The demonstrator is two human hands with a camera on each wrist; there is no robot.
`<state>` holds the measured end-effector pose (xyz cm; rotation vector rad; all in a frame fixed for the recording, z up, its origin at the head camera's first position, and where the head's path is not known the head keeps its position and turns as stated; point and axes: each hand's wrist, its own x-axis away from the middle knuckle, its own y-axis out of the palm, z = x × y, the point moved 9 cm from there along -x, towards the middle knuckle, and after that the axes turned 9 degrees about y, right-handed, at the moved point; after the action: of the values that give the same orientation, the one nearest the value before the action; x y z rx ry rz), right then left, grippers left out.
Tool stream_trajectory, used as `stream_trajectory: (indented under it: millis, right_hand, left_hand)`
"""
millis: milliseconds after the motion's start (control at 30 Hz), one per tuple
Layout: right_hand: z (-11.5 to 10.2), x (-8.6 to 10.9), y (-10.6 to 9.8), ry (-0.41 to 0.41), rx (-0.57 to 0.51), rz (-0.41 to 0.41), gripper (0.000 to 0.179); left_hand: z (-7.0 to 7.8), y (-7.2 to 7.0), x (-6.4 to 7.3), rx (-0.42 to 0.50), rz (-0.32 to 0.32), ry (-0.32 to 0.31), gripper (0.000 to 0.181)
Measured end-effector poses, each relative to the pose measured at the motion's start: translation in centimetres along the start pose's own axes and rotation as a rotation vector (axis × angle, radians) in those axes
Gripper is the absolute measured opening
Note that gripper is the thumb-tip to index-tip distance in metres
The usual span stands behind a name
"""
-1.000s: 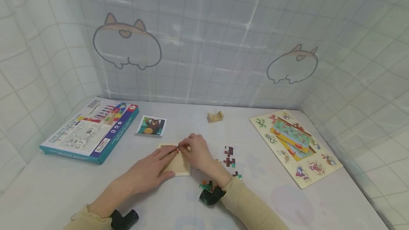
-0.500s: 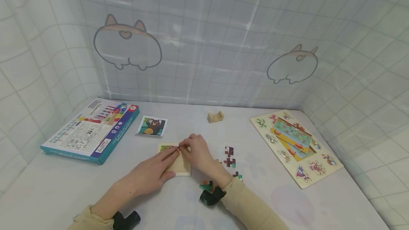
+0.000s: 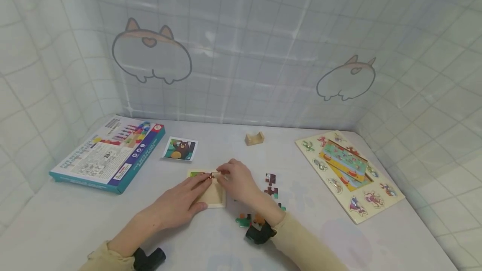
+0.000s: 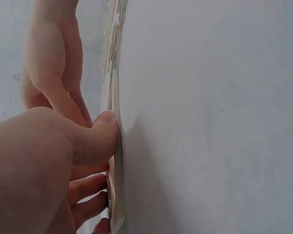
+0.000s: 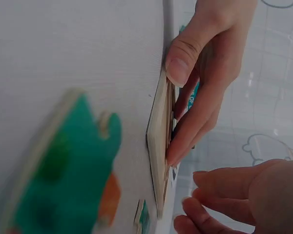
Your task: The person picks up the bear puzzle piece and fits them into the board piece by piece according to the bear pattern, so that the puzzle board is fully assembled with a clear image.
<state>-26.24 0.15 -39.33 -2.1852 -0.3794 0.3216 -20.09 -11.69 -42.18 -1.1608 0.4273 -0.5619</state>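
Note:
A small square wooden puzzle tray point(image 3: 214, 195) lies on the table, with a few coloured jigsaw pieces point(image 3: 213, 175) along its far edge. My left hand point(image 3: 177, 206) rests on its left side, fingers stretched over the pieces and thumb at the near edge. In the right wrist view, the left thumb point(image 5: 179, 70) touches the rim of the tray point(image 5: 158, 141). My right hand point(image 3: 239, 183) hovers at the far right corner, its fingers loosely bent. I see nothing between them, and in the right wrist view these fingertips stand apart from the tray.
Loose jigsaw pieces point(image 3: 270, 191) lie right of the tray, with green ones point(image 3: 244, 220) nearer me. A bear picture card point(image 3: 180, 149) and a boxed toy point(image 3: 109, 154) are left. A small wooden holder point(image 3: 254, 138) stands behind; a wooden peg board point(image 3: 348, 175) lies right.
My right hand has drawn slightly right, away from the piece at the tray's far edge, which now shows more. The left hand stays on the tray.

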Motion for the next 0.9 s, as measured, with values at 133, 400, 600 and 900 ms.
stream_trajectory:
  millis: [133,400,600,900]
  right_hand:
    - [0.9,1.2,-0.9,0.000,-0.020,0.003,0.021]
    - [4.0,2.9,-3.5,0.040,-0.091,0.032,0.024]
    - [6.7,3.7,-5.6,0.056,-0.101,0.089,0.023]
    - [11.3,4.6,-8.1,0.149,-0.110,0.149,0.029]
  left_hand:
    - [0.1,-0.2,0.0,-0.002,0.018,0.016,0.065]
    - [0.1,-0.1,-0.1,-0.006,0.031,0.015,0.063]
    - [0.1,-0.2,-0.1,0.001,0.035,0.016,0.062]
    - [-0.2,-0.1,-0.1,0.004,0.033,0.003,0.064]
